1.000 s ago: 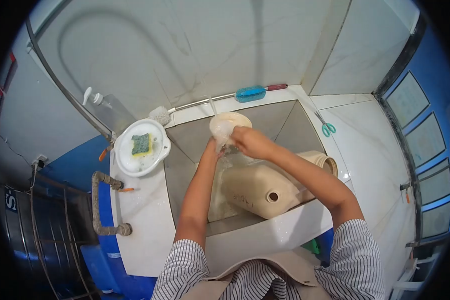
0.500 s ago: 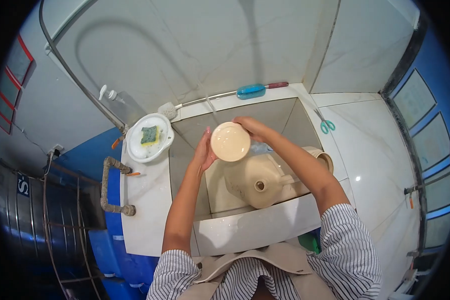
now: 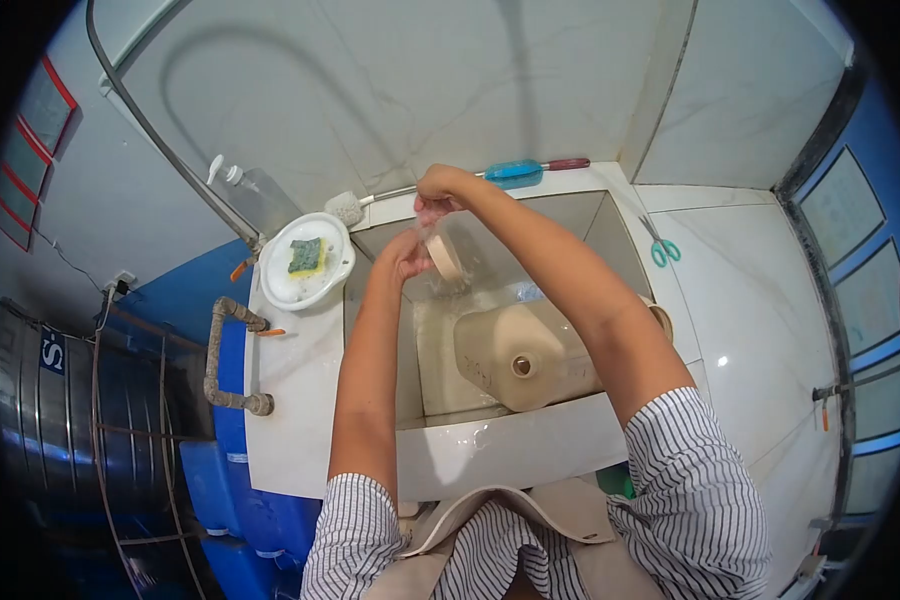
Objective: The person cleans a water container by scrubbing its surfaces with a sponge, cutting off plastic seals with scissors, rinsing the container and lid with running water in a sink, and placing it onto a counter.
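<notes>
Over the sink (image 3: 375, 390), my left hand (image 3: 408, 254) grips a round cream lid (image 3: 444, 257) by its edge, and the lid is tilted on its side. Just above it, my right hand (image 3: 438, 192) is at the stream of water, its fingers bent and blurred; whether it touches anything is unclear. Water splashes around the lid. A large cream plastic container (image 3: 525, 350) lies on its side in the sink below, with a round hole facing up. My right forearm hides part of it.
On the left ledge are a white basin (image 3: 305, 262) with a sponge (image 3: 308, 256), a pump bottle (image 3: 257, 195) and a pipe (image 3: 213, 350). Long-handled brushes (image 3: 513, 174) lie along the back ledge. Teal-handled scissors (image 3: 664, 251) rest on the right.
The lid went from facing me to turned on edge. My right hand left the lid's rim and moved up and left to the water, while my left hand kept its hold.
</notes>
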The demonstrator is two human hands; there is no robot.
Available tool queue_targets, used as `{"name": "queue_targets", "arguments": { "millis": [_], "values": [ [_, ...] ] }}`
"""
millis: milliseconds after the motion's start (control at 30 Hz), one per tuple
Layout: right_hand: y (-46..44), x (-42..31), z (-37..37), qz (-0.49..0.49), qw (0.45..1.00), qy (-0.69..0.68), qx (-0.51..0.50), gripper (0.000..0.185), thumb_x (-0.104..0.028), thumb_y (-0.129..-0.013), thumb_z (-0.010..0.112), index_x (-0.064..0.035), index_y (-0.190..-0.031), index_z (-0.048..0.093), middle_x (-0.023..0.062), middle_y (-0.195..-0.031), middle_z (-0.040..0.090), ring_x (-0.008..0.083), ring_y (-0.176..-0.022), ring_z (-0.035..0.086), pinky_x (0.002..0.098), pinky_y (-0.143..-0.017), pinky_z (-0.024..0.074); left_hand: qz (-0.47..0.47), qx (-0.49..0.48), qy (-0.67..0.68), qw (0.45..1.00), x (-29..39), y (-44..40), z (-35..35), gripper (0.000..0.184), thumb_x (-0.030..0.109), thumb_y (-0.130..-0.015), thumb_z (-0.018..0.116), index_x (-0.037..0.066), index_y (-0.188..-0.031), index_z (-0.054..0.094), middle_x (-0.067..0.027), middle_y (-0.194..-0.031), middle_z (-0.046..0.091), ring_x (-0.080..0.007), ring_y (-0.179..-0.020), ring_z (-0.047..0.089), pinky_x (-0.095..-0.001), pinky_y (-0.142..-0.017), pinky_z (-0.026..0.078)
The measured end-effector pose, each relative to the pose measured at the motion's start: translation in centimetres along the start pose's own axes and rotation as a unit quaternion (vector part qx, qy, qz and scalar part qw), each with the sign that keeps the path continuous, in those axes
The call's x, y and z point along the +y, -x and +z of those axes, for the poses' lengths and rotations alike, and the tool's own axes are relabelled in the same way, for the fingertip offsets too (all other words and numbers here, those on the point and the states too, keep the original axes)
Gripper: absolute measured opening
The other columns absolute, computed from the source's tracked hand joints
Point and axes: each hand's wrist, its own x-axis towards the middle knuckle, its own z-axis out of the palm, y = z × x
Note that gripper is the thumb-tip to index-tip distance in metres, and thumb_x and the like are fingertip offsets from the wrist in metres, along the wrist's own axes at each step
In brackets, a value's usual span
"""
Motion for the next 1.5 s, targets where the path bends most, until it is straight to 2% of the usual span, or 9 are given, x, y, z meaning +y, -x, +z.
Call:
{"name": "queue_targets", "arguments": {
  "millis": [167, 233, 333, 500, 633, 767, 833, 867, 1500],
  "values": [
    [0.1, -1.5, -0.2, -0.081, 0.991, 0.107, 0.028, 0.015, 0.000, -0.078, 0.048, 0.0030, -0.076, 0.063, 0.0138, -0.068, 0.061, 0.0212, -0.061, 0.062, 0.0360, -0.049, 0.0494, 0.124, 0.087, -0.236, 0.960, 0.3, 1.5, 2.9, 0.027, 0.027, -0.088, 0.057, 0.010, -0.109, 0.056, -0.0100, -0.102, 0.061, -0.0246, -0.087, 0.063, -0.0406, -0.069, 0.053],
    [1.4, -1.3, 0.1, -0.090, 0.990, 0.097, 0.053, 0.015, -0.004, -0.078, 0.050, 0.0030, -0.076, 0.064, 0.0131, -0.067, 0.060, 0.0212, -0.062, 0.062, 0.0374, -0.049, 0.0483, 0.266, 0.184, -0.661, 0.677, -0.8, 1.6, 2.3, 0.018, 0.016, -0.082, 0.060, 0.010, -0.100, 0.060, -0.0102, -0.096, 0.061, -0.0291, -0.084, 0.061, -0.0369, -0.072, 0.051],
    [0.9, 1.7, -0.3, -0.292, 0.917, 0.260, 0.078, 0.022, -0.014, -0.076, 0.055, 0.0041, -0.086, 0.063, 0.0181, -0.075, 0.061, 0.0308, -0.070, 0.061, 0.0405, -0.063, 0.0490, 0.367, 0.121, -0.744, 0.545, -0.8, 4.3, 1.9, 0.018, 0.006, -0.078, 0.057, 0.009, -0.095, 0.062, -0.0111, -0.094, 0.057, -0.0332, -0.087, 0.056, -0.0374, -0.074, 0.049],
    [3.9, 9.0, -0.5, -0.501, 0.611, 0.600, 0.128, 0.037, -0.019, -0.075, 0.062, -0.0074, -0.109, 0.059, 0.0116, -0.095, 0.058, 0.0289, -0.093, 0.055, 0.0393, -0.085, 0.0423, 0.375, 0.068, -0.760, 0.526, 0.8, 7.6, 2.0, 0.025, -0.001, -0.079, 0.051, 0.009, -0.101, 0.058, -0.0111, -0.099, 0.051, -0.0328, -0.095, 0.052, -0.0414, -0.077, 0.047],
    [3.4, 10.5, 0.6, -0.454, 0.717, 0.519, 0.103, 0.037, -0.012, -0.078, 0.059, -0.0104, -0.115, 0.055, 0.0082, -0.094, 0.054, 0.0275, -0.096, 0.052, 0.0379, -0.086, 0.0405, 0.469, 0.050, -0.689, 0.550, 2.3, 8.3, -0.6, 0.028, -0.003, -0.080, 0.048, 0.004, -0.106, 0.051, -0.0143, -0.103, 0.048, -0.0341, -0.098, 0.050, -0.0411, -0.083, 0.045],
    [4.2, 10.4, 2.1, -0.403, 0.748, 0.512, 0.127, 0.033, -0.004, -0.079, 0.053, -0.0092, -0.110, 0.058, 0.0084, -0.096, 0.055, 0.0258, -0.097, 0.052, 0.0391, -0.084, 0.0406, 0.478, 0.366, -0.656, 0.455, 5.9, 10.4, -11.9, 0.022, -0.004, -0.072, 0.050, -0.001, -0.093, 0.053, -0.0207, -0.092, 0.056, -0.0404, -0.090, 0.054, -0.0445, -0.082, 0.043],
    [4.4, 10.6, 2.2, -0.399, 0.743, 0.518, 0.140, 0.031, -0.003, -0.078, 0.053, -0.0089, -0.108, 0.058, 0.0084, -0.095, 0.055, 0.0258, -0.095, 0.052, 0.0391, -0.084, 0.0406, 0.167, 0.492, -0.697, 0.494, 8.4, 13.4, -16.6, 0.015, 0.003, -0.074, 0.056, -0.001, -0.088, 0.060, -0.0196, -0.097, 0.059, -0.0378, -0.092, 0.059, -0.0445, -0.074, 0.049],
    [4.4, 10.6, 2.2, -0.420, 0.728, 0.514, 0.169, 0.030, -0.002, -0.078, 0.052, -0.0086, -0.106, 0.059, 0.0083, -0.094, 0.055, 0.0259, -0.094, 0.052, 0.0390, -0.084, 0.0406, 0.173, 0.535, -0.736, 0.377, 8.2, 14.6, -18.5, 0.011, 0.007, -0.078, 0.056, 0.005, -0.082, 0.066, -0.0120, -0.085, 0.064, -0.0270, -0.084, 0.063, -0.0388, -0.066, 0.053],
    [5.5, 9.3, 3.5, -0.456, 0.698, 0.522, 0.178, 0.031, 0.002, -0.072, 0.055, -0.0085, -0.101, 0.060, 0.0066, -0.096, 0.053, 0.0234, -0.098, 0.050, 0.0366, -0.085, 0.0375, 0.218, 0.544, -0.701, 0.407, 8.3, 13.9, -21.8, 0.018, 0.010, -0.081, 0.052, 0.002, -0.095, 0.060, -0.0199, -0.088, 0.064, -0.0361, -0.082, 0.062, -0.0403, -0.074, 0.051]
  ]
}}
